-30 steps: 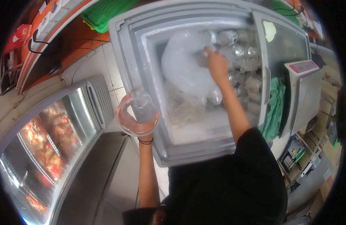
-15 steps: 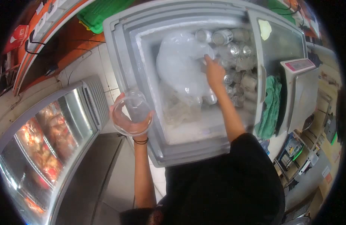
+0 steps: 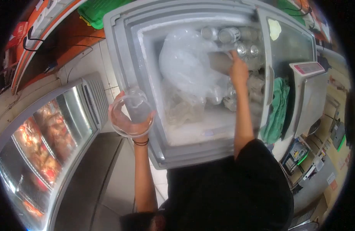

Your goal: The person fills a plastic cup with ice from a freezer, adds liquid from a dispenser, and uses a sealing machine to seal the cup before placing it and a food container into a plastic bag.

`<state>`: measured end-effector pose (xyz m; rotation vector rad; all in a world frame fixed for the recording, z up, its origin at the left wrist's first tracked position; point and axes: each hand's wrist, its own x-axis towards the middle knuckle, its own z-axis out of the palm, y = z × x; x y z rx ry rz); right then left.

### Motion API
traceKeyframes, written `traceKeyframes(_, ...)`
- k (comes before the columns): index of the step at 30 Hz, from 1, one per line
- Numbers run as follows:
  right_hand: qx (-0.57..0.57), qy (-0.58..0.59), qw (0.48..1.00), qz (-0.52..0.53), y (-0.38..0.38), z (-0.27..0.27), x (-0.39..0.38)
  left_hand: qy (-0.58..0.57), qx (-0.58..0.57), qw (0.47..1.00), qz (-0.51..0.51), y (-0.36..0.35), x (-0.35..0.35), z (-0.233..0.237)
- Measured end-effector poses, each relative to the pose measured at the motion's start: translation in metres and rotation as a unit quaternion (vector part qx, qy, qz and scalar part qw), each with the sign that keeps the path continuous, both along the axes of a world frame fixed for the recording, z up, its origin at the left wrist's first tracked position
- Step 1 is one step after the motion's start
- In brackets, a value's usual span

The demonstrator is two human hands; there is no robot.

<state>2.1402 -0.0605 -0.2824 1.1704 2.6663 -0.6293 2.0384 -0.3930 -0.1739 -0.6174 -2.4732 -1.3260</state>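
Note:
In my left hand (image 3: 127, 122) is a clear plastic cup (image 3: 139, 106), its round rim facing up, held beside the chest freezer's left edge. My right hand (image 3: 239, 71) is inside the open freezer (image 3: 127, 57), closed around the end of a grey scoop (image 3: 220, 62). The scoop's broad part lies at the right side of a large clear plastic bag (image 3: 181, 65) with whitish contents. Several drink cans (image 3: 228, 35) stand along the freezer's right side, close to my right hand. A crumpled clear bag (image 3: 185, 111) rests below the large one.
A green cloth (image 3: 276, 109) hangs by the freezer's right edge, next to a scale (image 3: 310, 92). The sliding glass lid (image 3: 289, 42) covers the right end. At left stands a lit display case (image 3: 42, 146) with packed food. A green crate (image 3: 102, 11) sits at upper left.
My right hand has drawn up and to the right from the large bag, and the scoop now shows. The left hand with the cup has shifted slightly left.

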Motion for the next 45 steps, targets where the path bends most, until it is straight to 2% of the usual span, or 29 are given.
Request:
traceKeyframes(2,-0.003,0.014,0.999,-0.044,-0.012,-0.025,0.004,-0.011,-0.010,1.000,-0.005,-0.002,0.001,0.003)
traceKeyframes(4,-0.031,0.108,0.992,-0.058,-0.025,-0.085,0.012,-0.015,-0.018,1.000,-0.003,0.001,-0.002,0.002)
traceKeyframes(5,-0.080,0.090,0.992,-0.040,-0.022,-0.067,0.008,-0.001,-0.019,1.000,-0.005,0.000,-0.001,0.002)
traceKeyframes(6,-0.083,0.090,0.992,-0.041,-0.018,-0.048,0.002,0.010,-0.020,1.000,-0.007,-0.001,0.000,0.001)
traceKeyframes(9,-0.046,0.059,0.997,-0.017,-0.005,-0.001,-0.022,-0.011,0.015,1.000,-0.005,0.001,0.000,0.000)
traceKeyframes(11,0.028,0.192,0.981,-0.016,-0.008,0.007,-0.046,-0.018,0.008,1.000,-0.009,0.000,0.001,0.000)
traceKeyframes(15,0.102,0.233,0.967,-0.001,-0.055,-0.065,-0.048,-0.016,-0.005,1.000,-0.005,-0.001,0.001,-0.001)
traceKeyframes(17,0.021,0.302,0.953,-0.031,-0.067,-0.082,-0.024,-0.012,-0.002,1.000,-0.011,-0.001,0.001,-0.003)
traceKeyframes(18,0.020,0.304,0.952,-0.029,-0.066,-0.081,-0.018,-0.009,0.003,1.000,-0.013,0.000,0.001,-0.003)
traceKeyframes(20,0.068,0.179,0.969,0.159,-0.069,-0.070,0.007,-0.034,-0.001,0.999,-0.007,-0.001,0.005,0.000)
traceKeyframes(25,0.035,0.209,0.973,0.096,-0.036,-0.037,-0.023,-0.047,0.003,0.999,0.003,0.003,0.003,-0.001)
traceKeyframes(27,0.071,0.319,0.944,0.043,-0.039,-0.034,-0.058,-0.056,-0.002,0.998,0.007,0.002,0.005,0.001)
traceKeyframes(31,0.037,0.322,0.944,0.058,-0.071,-0.045,-0.050,-0.053,-0.006,0.999,-0.013,0.004,0.004,0.003)
traceKeyframes(33,-0.038,0.210,0.948,0.236,-0.085,-0.057,-0.013,-0.055,0.017,0.998,-0.011,0.006,0.006,0.004)
traceKeyframes(37,-0.092,0.171,0.967,0.165,-0.080,-0.052,0.007,-0.057,0.007,0.998,-0.018,0.006,0.006,0.005)
traceKeyframes(40,-0.054,0.197,0.970,0.130,-0.057,-0.035,-0.011,-0.065,0.004,0.998,-0.012,0.006,0.007,0.003)
traceKeyframes(42,0.035,0.198,0.980,0.006,-0.044,-0.033,-0.035,-0.057,0.004,0.998,-0.015,0.006,0.007,0.004)
traceKeyframes(45,0.014,0.195,0.981,0.001,-0.064,-0.076,-0.025,-0.058,0.001,0.998,-0.003,0.008,0.006,0.005)
